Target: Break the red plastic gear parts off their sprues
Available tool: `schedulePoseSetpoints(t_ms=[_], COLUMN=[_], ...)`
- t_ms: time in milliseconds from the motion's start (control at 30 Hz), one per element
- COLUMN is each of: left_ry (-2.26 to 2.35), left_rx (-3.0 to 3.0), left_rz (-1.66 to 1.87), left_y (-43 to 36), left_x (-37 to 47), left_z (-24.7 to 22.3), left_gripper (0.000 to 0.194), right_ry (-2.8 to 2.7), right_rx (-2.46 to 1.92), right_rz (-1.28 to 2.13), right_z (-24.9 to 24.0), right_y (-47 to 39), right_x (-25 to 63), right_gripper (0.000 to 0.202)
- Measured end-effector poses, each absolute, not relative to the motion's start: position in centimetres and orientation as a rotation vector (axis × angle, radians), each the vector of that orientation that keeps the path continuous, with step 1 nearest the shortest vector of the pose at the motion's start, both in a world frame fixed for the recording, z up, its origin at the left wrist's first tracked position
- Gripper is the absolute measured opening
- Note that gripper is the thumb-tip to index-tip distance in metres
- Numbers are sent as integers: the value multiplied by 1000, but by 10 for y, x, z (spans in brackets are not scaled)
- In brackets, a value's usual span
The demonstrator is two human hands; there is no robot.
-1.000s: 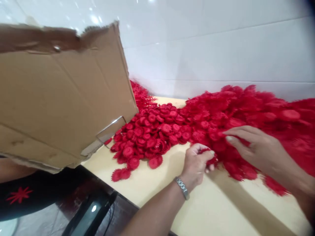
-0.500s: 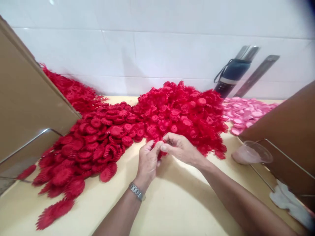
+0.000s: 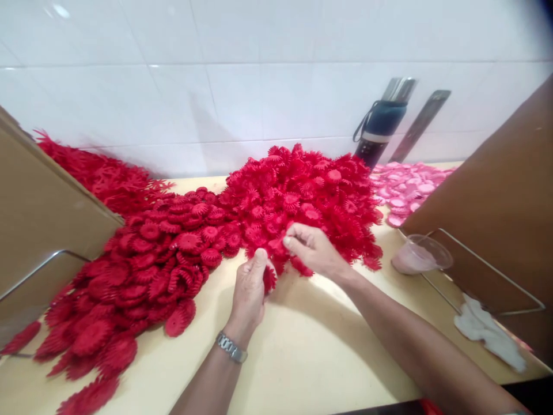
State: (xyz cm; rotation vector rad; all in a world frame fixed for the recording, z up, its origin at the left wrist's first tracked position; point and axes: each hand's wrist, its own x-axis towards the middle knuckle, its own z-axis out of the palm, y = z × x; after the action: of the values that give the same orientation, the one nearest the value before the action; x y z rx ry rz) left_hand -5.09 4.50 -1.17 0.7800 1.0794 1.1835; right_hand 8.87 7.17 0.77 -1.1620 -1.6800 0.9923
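My left hand [image 3: 250, 288], with a metal watch on its wrist, is closed on a red fringed disc [image 3: 269, 278] that shows at its right side. To the right and a little higher, my right hand [image 3: 311, 248] has its thumb and fingertips pinched at the front edge of a tall heap of red fringed pieces [image 3: 302, 196]. What lies between those fingertips is too small to make out. Stacked red notched discs [image 3: 147, 259] spread over the tabletop on the left.
Cardboard panels [image 3: 47, 202] flank the pale table [image 3: 294, 357]. On the right are pink discs [image 3: 406, 187], a clear plastic cup [image 3: 417, 256], a white cloth [image 3: 488, 331] and wire stands. A dark bottle [image 3: 384, 124] and a metal strip [image 3: 423, 124] lean at the tiled wall.
My hands, which were together at the fingertips, have moved apart. A red disc now shows beside my left hand. The whole view has shifted slightly, with the scene sliding left.
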Motion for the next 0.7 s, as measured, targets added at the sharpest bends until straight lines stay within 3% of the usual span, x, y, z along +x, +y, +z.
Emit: schedulePoseSetpoints(t_ms=[133, 467, 700], left_ry=[1066, 910, 1126], left_rx=[756, 877, 1006], left_rz=[1145, 1119, 1220], left_y=[45, 47, 50], left_x=[-52, -53, -53], left_z=[-16, -20, -28], left_gripper=[46, 29, 21], right_ry=[-1715, -1627, -1649], right_rx=[-1214, -1030, -1024], right_rz=[828, 1181, 1287], right_z=[21, 17, 8], right_y=[76, 76, 71], right_x=[106, 111, 96], right_gripper=[17, 6, 8])
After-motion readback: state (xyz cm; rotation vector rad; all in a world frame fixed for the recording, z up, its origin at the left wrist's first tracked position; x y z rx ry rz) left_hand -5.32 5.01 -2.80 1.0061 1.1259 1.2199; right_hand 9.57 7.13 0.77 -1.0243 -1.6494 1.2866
